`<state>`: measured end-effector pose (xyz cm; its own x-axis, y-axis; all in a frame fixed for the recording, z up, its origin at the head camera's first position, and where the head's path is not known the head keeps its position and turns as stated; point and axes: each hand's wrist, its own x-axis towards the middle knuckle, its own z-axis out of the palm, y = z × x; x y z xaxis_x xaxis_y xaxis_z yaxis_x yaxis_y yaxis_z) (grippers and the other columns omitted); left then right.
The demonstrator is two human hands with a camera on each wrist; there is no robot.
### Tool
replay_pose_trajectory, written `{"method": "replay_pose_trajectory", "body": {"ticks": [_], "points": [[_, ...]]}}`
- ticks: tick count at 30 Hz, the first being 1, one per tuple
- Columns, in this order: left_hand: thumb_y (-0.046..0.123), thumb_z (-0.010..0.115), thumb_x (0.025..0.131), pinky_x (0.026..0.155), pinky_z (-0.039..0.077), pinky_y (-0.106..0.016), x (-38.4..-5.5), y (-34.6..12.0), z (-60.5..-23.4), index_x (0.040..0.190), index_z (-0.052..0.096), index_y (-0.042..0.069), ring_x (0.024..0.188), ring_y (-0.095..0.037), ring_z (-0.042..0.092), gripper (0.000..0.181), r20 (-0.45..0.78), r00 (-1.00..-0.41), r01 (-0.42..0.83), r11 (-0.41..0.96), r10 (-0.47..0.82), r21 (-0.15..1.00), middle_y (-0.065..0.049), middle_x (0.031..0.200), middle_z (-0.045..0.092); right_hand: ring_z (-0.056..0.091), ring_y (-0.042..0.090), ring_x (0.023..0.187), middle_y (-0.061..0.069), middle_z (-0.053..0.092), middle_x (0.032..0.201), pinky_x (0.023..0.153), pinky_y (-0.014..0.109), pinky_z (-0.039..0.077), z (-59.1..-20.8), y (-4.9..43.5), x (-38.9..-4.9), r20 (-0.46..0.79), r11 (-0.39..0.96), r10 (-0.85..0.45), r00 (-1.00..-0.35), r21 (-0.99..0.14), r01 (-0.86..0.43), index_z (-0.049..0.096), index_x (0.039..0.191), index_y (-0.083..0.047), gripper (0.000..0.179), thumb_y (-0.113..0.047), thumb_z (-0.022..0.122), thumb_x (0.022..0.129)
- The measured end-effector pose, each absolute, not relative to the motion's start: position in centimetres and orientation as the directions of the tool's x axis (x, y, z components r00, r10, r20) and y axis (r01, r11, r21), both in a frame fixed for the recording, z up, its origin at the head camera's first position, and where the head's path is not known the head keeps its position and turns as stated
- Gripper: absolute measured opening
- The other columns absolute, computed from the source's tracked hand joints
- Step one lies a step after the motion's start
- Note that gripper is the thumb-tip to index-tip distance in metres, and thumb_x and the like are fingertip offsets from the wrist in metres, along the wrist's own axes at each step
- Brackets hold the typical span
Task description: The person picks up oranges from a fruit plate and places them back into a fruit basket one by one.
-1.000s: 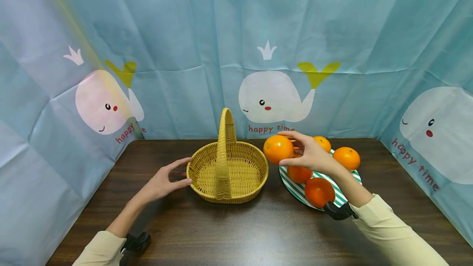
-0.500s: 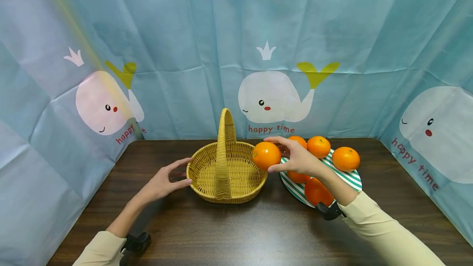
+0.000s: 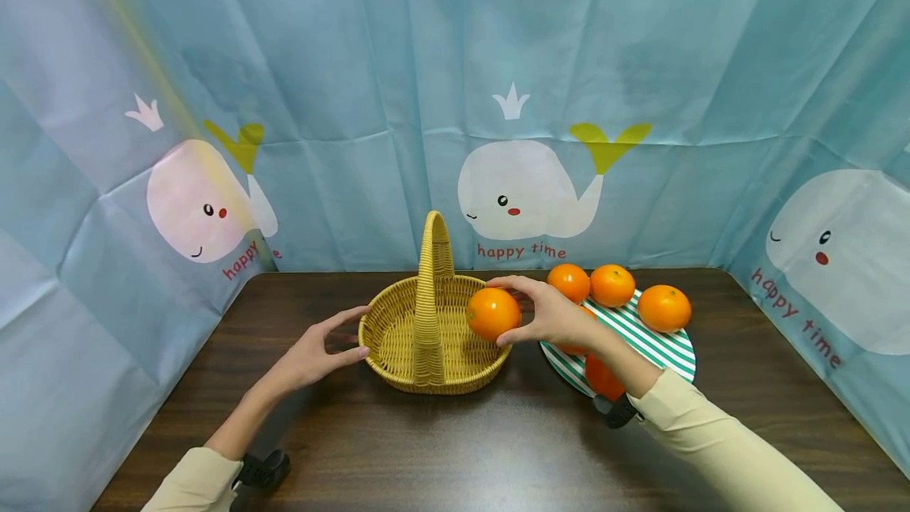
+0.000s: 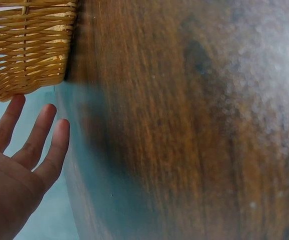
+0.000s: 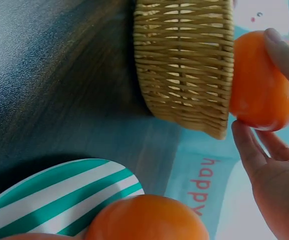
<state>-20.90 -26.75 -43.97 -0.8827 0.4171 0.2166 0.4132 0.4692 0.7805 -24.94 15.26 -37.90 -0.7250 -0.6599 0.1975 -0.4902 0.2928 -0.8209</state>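
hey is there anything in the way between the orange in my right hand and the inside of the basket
Nothing visible blocks the right half: your right hand holds the orange at that side of the basket. The handle arches across the middle, so it could get in the way only toward the left half.

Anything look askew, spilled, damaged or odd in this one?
Nothing stands out. The basket stands upright, the right hand holds an orange over the basket's right side, the other oranges cluster at the striped plate, and no spill or damage is visible.
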Motion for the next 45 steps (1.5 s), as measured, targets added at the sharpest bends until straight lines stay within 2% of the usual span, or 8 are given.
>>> {"method": "replay_pose_trajectory", "body": {"ticks": [5,9,17,22,31,35,41,45], "points": [[0.018,0.075,0.095,0.089,0.055,-0.053,-20.9,-26.7,-44.1,0.152,0.045,0.003,0.113,-0.037,0.064,0.066,0.212,-0.883,0.410,0.469,0.418,0.782,-0.022,0.150,0.046,0.061,0.028,0.117,0.012,0.056,0.138,0.092,0.034,0.055,-38.1,15.0,-24.8,0.191,0.296,-0.668,-0.720,-0.819,-0.492,0.048,0.147,-0.001,0.081,-0.011,0.090,0.079],[0.018,0.075,0.095,0.088,0.055,-0.053,-20.9,-26.7,-44.1,0.152,0.045,0.003,0.112,-0.037,0.064,0.066,0.214,-0.881,0.414,0.468,0.422,0.781,-0.022,0.150,0.046,0.060,0.031,0.119,0.015,0.055,0.140,0.094,0.038,0.054,-38.1,14.9,-24.8,0.190,0.287,-0.672,-0.715,-0.824,-0.489,0.049,0.147,-0.002,0.081,-0.011,0.090,0.078],[0.019,0.074,0.095,0.088,0.056,-0.050,-20.9,-26.7,-44.0,0.152,0.045,0.004,0.112,-0.037,0.064,0.066,0.208,-0.882,0.412,0.474,0.423,0.778,-0.022,0.150,0.046,0.058,0.040,0.121,0.021,0.056,0.139,0.098,0.044,0.051,-37.8,16.1,-25.0,0.198,0.283,-0.661,-0.724,-0.828,-0.485,0.057,0.141,-0.009,0.065,-0.013,0.087,0.083],[0.018,0.074,0.096,0.088,0.056,-0.050,-20.9,-26.7,-44.0,0.152,0.045,0.004,0.113,-0.037,0.064,0.065,0.215,-0.880,0.417,0.474,0.424,0.776,-0.021,0.151,0.046,0.063,0.038,0.115,0.021,0.059,0.132,0.095,0.046,0.053,-37.4,17.7,-25.0,0.239,0.276,-0.656,-0.716,-0.806,-0.523,0.060,0.135,-0.004,0.054,-0.012,0.083,0.087],[0.019,0.075,0.095,0.090,0.052,-0.059,-20.9,-26.7,-43.9,0.152,0.045,0.005,0.113,-0.040,0.063,0.066,0.216,-0.880,0.418,0.475,0.422,0.775,-0.021,0.151,0.046,0.065,0.029,0.112,0.010,0.063,0.126,0.096,0.049,0.052,-36.5,20.9,-24.6,0.228,0.323,-0.586,-0.777,-0.814,-0.483,0.063,0.129,-0.006,0.046,-0.011,0.083,0.087],[0.019,0.075,0.095,0.092,0.050,-0.060,-20.9,-26.7,-43.9,0.152,0.045,0.005,0.114,-0.039,0.063,0.066,0.216,-0.881,0.419,0.480,0.422,0.771,-0.021,0.151,0.046,0.065,0.030,0.112,0.012,0.063,0.125,0.095,0.044,0.053,-36.6,22.5,-24.5,0.227,0.316,-0.569,-0.790,-0.827,-0.465,0.063,0.128,-0.004,0.044,-0.010,0.082,0.088],[0.018,0.074,0.096,0.091,0.052,-0.059,-20.8,-26.7,-43.9,0.152,0.044,0.002,0.111,-0.039,0.064,0.066,0.217,-0.879,0.422,0.481,0.425,0.768,-0.023,0.151,0.045,0.063,0.045,0.111,0.024,0.061,0.127,0.091,0.038,0.055,-36.6,24.7,-24.2,0.242,0.301,-0.552,-0.798,-0.835,-0.461,0.061,0.129,0.002,0.043,-0.007,0.078,0.091],[0.018,0.073,0.096,0.089,0.054,-0.054,-20.8,-26.8,-43.9,0.153,0.043,0.002,0.111,-0.040,0.065,0.066,0.213,-0.878,0.421,0.482,0.428,0.768,-0.023,0.151,0.044,0.064,0.042,0.110,0.026,0.060,0.126,0.089,0.035,0.056,-36.6,26.0,-23.9,0.243,0.313,-0.524,-0.816,-0.836,-0.450,0.061,0.129,0.003,0.042,-0.007,0.077,0.091]]}}
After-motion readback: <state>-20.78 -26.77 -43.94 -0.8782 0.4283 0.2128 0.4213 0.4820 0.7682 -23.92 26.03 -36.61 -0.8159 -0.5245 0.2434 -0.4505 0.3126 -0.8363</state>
